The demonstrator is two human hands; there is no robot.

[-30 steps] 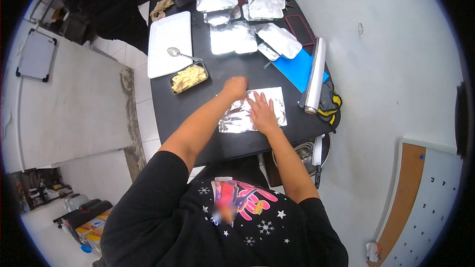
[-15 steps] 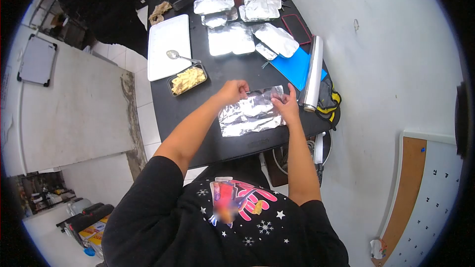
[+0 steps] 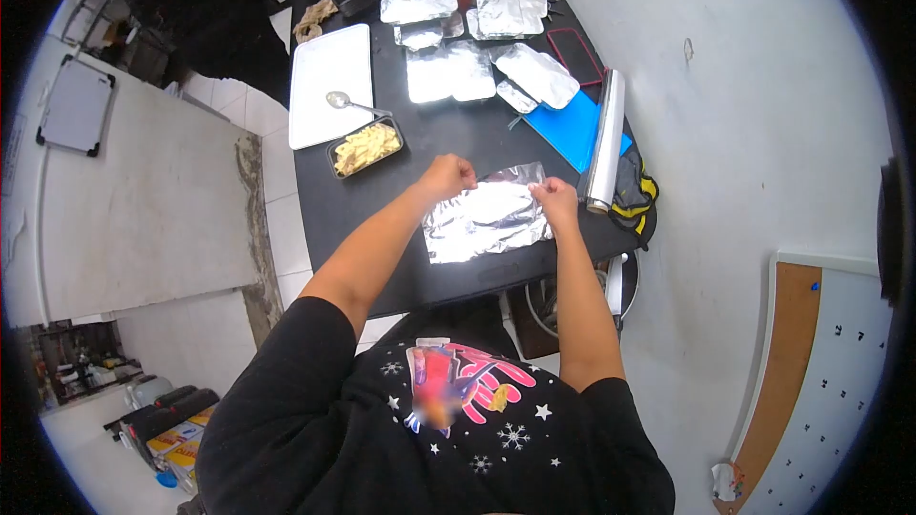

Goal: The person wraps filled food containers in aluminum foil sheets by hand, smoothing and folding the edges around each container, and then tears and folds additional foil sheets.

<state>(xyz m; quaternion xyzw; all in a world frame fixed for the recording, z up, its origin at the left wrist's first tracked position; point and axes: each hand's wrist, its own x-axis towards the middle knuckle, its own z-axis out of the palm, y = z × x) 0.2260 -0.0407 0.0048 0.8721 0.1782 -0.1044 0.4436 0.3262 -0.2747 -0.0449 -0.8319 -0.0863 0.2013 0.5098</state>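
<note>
A wrinkled sheet of foil [image 3: 487,224] lies on the black table [image 3: 401,277] in front of me. My left hand [image 3: 448,176] pinches its upper left part. At the upper right corner, my right hand [image 3: 555,200] has its fingers closed on the same sheet, whose far edge is slightly raised between the hands. Left of and beyond my left hand is a black container of pale yellow food [image 3: 367,148]. A spoon [image 3: 353,103] rests across a white tray [image 3: 329,67], its handle end by the container.
Foil-covered packs [image 3: 448,72] stand in groups farther back. A foil roll [image 3: 607,143], a blue folder [image 3: 565,133] and a red-edged phone-like object [image 3: 576,55] lie at the right, near the wall. Another person in black [image 3: 205,14] stands at the far left.
My right hand went from lying flat on the foil to pinching its upper right corner. My left hand stayed near the far edge. That edge has lifted a little.
</note>
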